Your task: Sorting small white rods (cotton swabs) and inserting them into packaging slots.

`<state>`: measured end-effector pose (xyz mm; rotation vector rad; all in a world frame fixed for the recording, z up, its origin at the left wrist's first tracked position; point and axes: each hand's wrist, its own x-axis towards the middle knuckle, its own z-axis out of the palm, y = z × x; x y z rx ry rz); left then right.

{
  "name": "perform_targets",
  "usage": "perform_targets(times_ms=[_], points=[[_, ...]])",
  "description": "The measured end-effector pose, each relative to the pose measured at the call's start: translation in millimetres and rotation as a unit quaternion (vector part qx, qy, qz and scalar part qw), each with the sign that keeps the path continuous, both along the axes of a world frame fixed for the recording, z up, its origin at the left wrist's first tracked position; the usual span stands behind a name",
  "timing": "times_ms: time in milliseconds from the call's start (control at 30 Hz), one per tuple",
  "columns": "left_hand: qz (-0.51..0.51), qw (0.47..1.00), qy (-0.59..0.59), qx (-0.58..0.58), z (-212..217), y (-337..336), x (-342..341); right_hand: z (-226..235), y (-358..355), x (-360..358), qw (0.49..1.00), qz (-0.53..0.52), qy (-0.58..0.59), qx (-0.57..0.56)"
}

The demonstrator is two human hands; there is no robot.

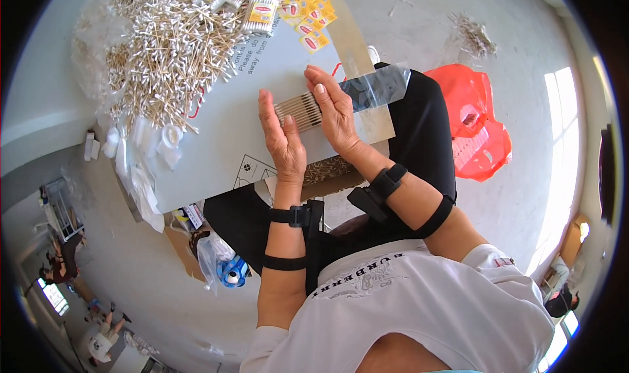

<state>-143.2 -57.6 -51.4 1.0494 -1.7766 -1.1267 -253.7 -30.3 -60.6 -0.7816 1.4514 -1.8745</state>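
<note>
A flat, even row of cotton swabs with wooden sticks lies between my two hands, above the grey board. My left hand holds its left side, with long straight fingers and the thumb over the near end. At the other side, my right hand presses in, its thumb along the edge and its fingers partly hidden. Clear flat plastic sleeves lie just right of that hand, over the board's edge. Farther off are loose yellow printed cards and a bundle of packed swabs.
A big heap of loose swabs covers the board's far left, beside crumpled clear plastic. An open box of sticks sits below the near edge. A red plastic bag lies on the floor at right. Other people are far off.
</note>
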Motion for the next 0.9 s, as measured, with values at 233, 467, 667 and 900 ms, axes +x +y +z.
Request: perform_targets(times_ms=[233,467,667,900], points=[[-0.150,0.879,-0.411,-0.189,11.5,-1.6,14.8,0.4,15.2,-23.3,0.999,-0.024,-0.030,0.011],[-0.130,0.878,-0.409,-0.212,11.4,0.2,12.9,12.4,46.2,-35.3,0.926,0.057,0.348,0.135],[-0.131,0.881,-0.403,-0.210,10.9,-1.1,13.1,16.5,45.6,-29.6,0.902,0.065,0.408,0.126],[-0.124,0.877,-0.406,-0.224,4.8,-1.8,14.7,26.5,29.3,-46.9,0.849,0.175,0.482,0.126]])
